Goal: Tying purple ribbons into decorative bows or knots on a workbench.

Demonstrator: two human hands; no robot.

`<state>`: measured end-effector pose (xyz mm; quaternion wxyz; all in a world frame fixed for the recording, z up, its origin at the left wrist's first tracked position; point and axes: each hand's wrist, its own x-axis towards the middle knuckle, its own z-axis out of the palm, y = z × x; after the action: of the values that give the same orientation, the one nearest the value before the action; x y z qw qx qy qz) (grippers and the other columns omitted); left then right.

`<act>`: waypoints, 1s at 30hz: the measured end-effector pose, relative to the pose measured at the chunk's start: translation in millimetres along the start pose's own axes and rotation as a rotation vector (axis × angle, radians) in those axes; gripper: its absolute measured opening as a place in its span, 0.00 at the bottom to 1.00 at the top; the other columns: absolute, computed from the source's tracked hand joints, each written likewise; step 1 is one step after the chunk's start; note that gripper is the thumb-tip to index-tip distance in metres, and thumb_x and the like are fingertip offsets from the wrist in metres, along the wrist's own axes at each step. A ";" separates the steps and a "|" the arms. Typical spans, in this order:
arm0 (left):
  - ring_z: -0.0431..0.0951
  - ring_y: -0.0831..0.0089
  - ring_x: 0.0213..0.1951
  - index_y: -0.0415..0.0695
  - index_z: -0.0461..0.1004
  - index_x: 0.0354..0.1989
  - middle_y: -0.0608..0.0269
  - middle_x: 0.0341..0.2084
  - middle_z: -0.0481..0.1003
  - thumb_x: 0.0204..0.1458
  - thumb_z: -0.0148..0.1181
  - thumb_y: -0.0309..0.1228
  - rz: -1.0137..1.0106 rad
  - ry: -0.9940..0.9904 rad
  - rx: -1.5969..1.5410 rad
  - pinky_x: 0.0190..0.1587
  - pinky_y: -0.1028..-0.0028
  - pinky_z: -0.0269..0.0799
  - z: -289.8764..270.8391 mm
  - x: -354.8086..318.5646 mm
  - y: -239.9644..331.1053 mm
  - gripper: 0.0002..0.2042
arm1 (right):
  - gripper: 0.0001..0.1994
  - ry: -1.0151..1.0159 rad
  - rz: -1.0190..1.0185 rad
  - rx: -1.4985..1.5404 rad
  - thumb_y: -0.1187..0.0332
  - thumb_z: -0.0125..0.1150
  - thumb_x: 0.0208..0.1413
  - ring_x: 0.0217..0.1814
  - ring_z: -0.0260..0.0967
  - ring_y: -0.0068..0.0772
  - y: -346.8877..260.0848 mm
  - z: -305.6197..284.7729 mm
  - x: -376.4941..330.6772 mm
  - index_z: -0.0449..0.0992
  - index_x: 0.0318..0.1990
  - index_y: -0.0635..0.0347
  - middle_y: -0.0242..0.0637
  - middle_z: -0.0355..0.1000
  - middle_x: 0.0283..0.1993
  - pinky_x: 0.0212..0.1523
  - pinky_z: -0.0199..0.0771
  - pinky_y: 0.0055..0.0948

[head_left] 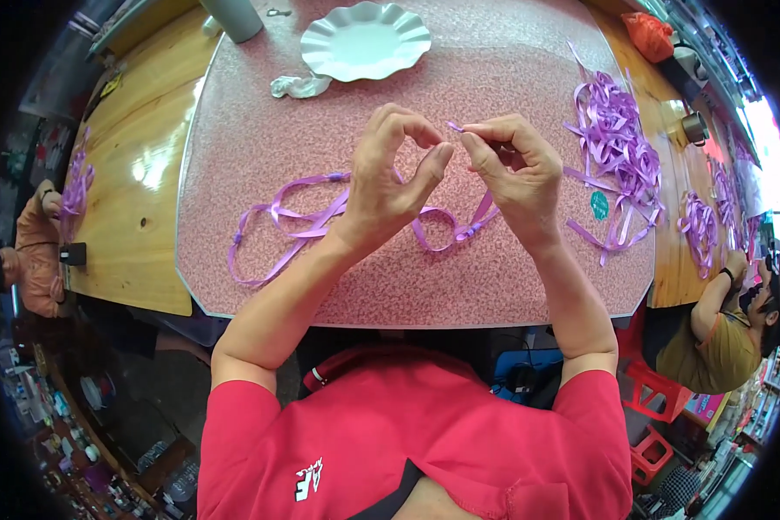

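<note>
Purple ribbon (453, 127) pinched between raised left hand (396, 169) and right hand (511, 165).

glossy satin ribbon (338, 212), speckled pink tabletop (511, 113), varnished wood bench (147, 173)

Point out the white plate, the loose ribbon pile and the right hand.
white plate (366, 41), head view, centre of the dish
loose ribbon pile (615, 130), head view, middle of the heap
right hand (513, 165), head view, knuckles

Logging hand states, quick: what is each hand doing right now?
Left hand: fingers curled, thumb beside the right hand; a grip cannot be told.
Right hand: fingers pinched shut on the purple ribbon end.
</note>
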<state>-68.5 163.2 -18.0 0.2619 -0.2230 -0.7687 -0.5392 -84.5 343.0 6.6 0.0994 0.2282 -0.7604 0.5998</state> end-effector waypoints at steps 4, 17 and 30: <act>0.74 0.70 0.37 0.41 0.71 0.37 0.60 0.32 0.72 0.53 0.66 0.24 0.033 0.001 0.093 0.41 0.70 0.69 2.9 0.7 -2.2 0.08 | 0.04 -0.010 -0.058 -0.020 0.79 0.64 0.58 0.34 0.72 0.16 5.6 0.2 -2.1 0.80 0.40 0.66 0.33 0.74 0.38 0.33 0.75 0.16; 0.75 0.68 0.34 0.46 0.73 0.34 0.66 0.27 0.74 0.45 0.68 0.22 0.047 0.046 0.140 0.44 0.67 0.64 6.5 -5.0 -9.7 0.10 | 0.06 -0.094 0.015 -0.005 0.79 0.63 0.58 0.33 0.73 0.19 5.5 3.6 -11.7 0.81 0.43 0.67 0.37 0.76 0.39 0.32 0.76 0.18; 0.74 0.65 0.32 0.45 0.71 0.33 0.64 0.27 0.73 0.45 0.67 0.23 -0.076 0.052 0.000 0.41 0.65 0.64 8.5 -11.4 -9.5 0.10 | 0.06 -0.068 0.238 0.304 0.77 0.60 0.62 0.33 0.73 0.19 6.5 10.8 -17.4 0.78 0.45 0.68 0.36 0.75 0.41 0.34 0.78 0.19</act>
<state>-67.0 167.4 -34.5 0.2611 -0.1797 -0.7696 -0.5543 -70.9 337.7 -9.2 -0.0335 0.1692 -0.6855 0.7074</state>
